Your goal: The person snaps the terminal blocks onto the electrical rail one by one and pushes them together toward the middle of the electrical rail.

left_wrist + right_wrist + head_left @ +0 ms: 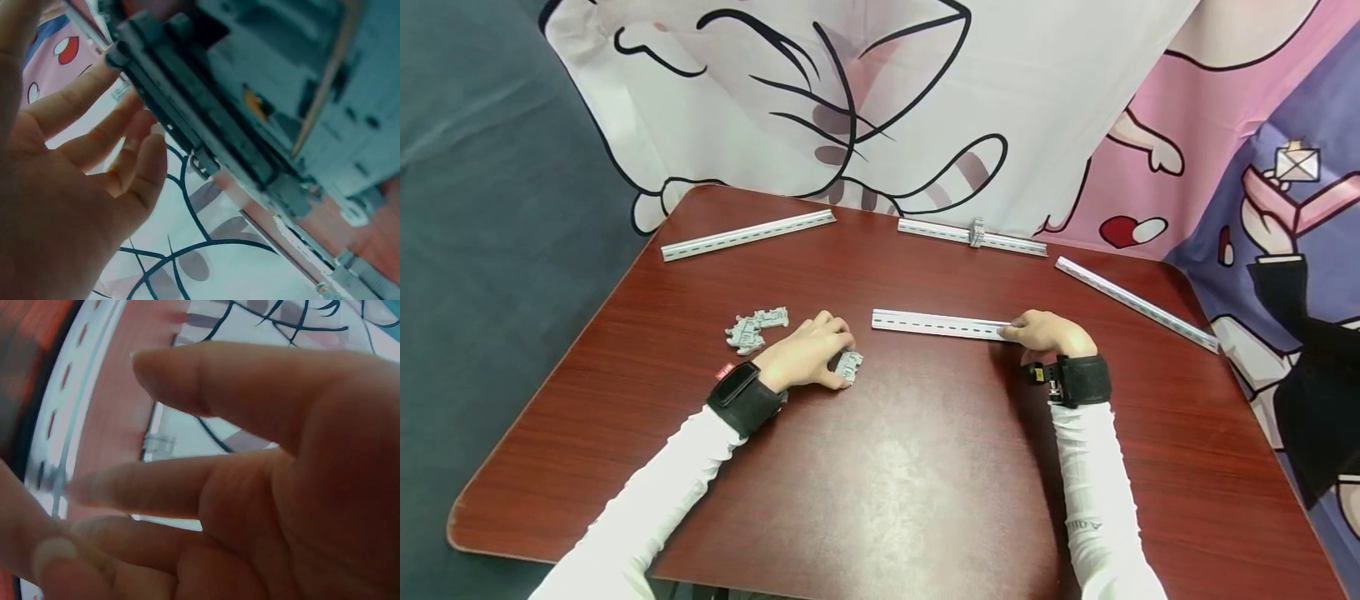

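In the head view a small grey terminal block (849, 367) sits between the thumb and fingers of my left hand (808, 352), which grips it just above the tabletop or on it; I cannot tell which. The left wrist view shows a grey-green block (206, 119) large and blurred, with fingertips against its edge. My right hand (1047, 332) pinches the right end of a slotted metal DIN rail (936, 323) lying across the middle of the table. In the right wrist view the rail (65, 375) runs past the fingertips. Left of my left hand lie more grey terminal blocks (748, 332).
Toward the back lie a DIN rail (748, 235) at left and another rail (932, 230) bearing one upright grey block (977, 232). A further rail (1138, 304) slants along the right side. Printed cloth (925, 100) hangs behind the brown table (850, 483).
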A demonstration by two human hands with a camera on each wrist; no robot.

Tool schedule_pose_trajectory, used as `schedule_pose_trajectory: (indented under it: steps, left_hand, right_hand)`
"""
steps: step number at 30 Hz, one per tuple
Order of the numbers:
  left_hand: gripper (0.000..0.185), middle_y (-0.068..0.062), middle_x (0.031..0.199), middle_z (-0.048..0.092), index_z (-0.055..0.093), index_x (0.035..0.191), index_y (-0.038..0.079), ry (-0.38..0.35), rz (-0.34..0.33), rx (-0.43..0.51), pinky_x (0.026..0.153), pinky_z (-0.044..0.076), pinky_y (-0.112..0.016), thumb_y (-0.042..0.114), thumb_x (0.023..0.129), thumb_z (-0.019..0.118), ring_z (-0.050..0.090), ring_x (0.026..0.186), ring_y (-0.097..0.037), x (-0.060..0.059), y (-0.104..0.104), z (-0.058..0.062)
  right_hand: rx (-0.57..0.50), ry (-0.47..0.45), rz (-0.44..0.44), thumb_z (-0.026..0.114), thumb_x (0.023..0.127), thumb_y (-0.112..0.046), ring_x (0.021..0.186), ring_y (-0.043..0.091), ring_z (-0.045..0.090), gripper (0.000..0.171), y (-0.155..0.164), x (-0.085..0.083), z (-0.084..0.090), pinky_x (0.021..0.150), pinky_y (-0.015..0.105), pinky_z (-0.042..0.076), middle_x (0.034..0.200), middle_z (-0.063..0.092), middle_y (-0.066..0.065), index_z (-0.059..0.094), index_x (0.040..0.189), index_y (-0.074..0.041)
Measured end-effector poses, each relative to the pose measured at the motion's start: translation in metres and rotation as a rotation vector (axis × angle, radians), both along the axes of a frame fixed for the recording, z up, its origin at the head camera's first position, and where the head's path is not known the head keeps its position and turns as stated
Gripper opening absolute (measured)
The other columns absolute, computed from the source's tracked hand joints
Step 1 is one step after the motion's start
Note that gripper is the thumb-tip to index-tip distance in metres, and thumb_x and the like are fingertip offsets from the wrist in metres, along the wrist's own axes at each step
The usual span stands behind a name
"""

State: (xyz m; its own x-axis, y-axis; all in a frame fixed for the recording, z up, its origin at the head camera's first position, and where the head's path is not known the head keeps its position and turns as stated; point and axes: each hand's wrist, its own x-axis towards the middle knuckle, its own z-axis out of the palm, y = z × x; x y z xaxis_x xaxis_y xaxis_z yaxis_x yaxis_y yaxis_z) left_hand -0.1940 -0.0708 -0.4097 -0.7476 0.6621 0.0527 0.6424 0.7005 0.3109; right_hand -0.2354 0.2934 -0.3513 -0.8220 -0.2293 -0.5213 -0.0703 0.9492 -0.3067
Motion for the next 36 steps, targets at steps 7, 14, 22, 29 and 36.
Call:
schedule_pose_trajectory:
  steps: [7, 14, 22, 29, 36]
  left_hand:
    - [0.043, -0.008, 0.109, 0.062, 0.068, 0.102, 0.006, 0.074, 0.000, 0.034, 0.087, 0.043, -0.040, 0.041, 0.079, 0.075, 0.049, 0.105, -0.025, -0.005, 0.006, 0.002]
    - [0.047, -0.007, 0.109, 0.065, 0.067, 0.110, 0.007, 0.057, 0.012, 0.053, 0.089, 0.043, -0.041, 0.044, 0.082, 0.072, 0.052, 0.105, -0.024, -0.009, 0.018, 0.007]
    - [0.045, -0.005, 0.105, 0.066, 0.066, 0.113, 0.009, 0.096, 0.009, 0.112, 0.084, 0.046, -0.037, 0.045, 0.086, 0.067, 0.056, 0.097, -0.021, -0.015, 0.039, 0.010]
    - [0.046, -0.005, 0.104, 0.066, 0.064, 0.115, 0.008, 0.159, 0.019, 0.155, 0.080, 0.047, -0.035, 0.045, 0.087, 0.067, 0.059, 0.093, -0.020, -0.016, 0.052, 0.013]
    - [0.044, -0.006, 0.102, 0.067, 0.063, 0.114, 0.008, 0.199, 0.119, 0.023, 0.078, 0.047, -0.040, 0.043, 0.088, 0.067, 0.059, 0.094, -0.027, -0.018, 0.053, 0.011]
  right_hand:
    - [0.023, 0.136, 0.135, 0.047, 0.100, -0.032, 0.121, 0.038, 0.054, 0.052, -0.026, 0.010, 0.005, 0.104, 0.055, 0.039, 0.127, 0.061, 0.024, 0.049, 0.137, 0.004]
    - [-0.151, 0.149, 0.258, 0.049, 0.099, -0.031, 0.077, 0.020, 0.068, 0.049, -0.062, 0.015, 0.003, 0.088, 0.043, 0.049, 0.086, 0.072, 0.012, 0.051, 0.136, 0.002]
    - [-0.389, 0.150, 0.128, 0.052, 0.099, -0.034, 0.068, 0.025, 0.069, 0.035, -0.095, 0.022, -0.013, 0.072, 0.029, 0.050, 0.088, 0.073, 0.011, 0.069, 0.110, -0.005]
    - [-0.610, 0.133, -0.052, 0.062, 0.094, -0.025, 0.064, 0.027, 0.060, 0.021, -0.105, 0.024, -0.024, 0.063, 0.026, 0.045, 0.067, 0.063, 0.006, 0.069, 0.091, -0.006]
    - [-0.590, 0.239, -0.132, 0.066, 0.089, -0.018, 0.056, 0.008, 0.054, 0.013, -0.108, 0.022, -0.036, 0.061, 0.023, 0.043, 0.070, 0.066, 0.004, 0.067, 0.085, -0.006]
